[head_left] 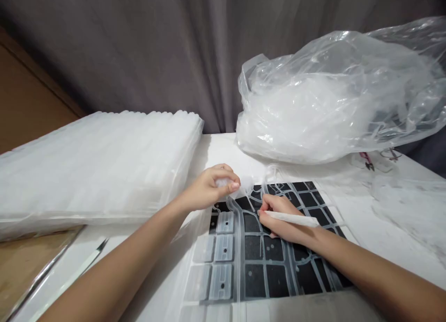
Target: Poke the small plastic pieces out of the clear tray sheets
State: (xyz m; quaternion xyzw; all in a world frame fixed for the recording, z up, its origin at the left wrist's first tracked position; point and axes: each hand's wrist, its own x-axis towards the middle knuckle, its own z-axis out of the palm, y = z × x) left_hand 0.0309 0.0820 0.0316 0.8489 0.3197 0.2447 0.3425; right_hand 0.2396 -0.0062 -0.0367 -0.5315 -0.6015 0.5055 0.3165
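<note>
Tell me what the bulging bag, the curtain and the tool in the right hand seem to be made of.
Bulging bag: thin, glossy clear plastic film; it wrinkles, glints and shows pale contents through it.
Curtain: matte dark grey fabric, hanging in soft folds.
Tool in the right hand: the white handle looks like plastic, possibly wrapped; its tip is unclear.

Dim backdrop — glare on plastic point(313, 113)

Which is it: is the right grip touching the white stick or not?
Touching. The head view shows the right grip pinching the white stick near one end.
</note>
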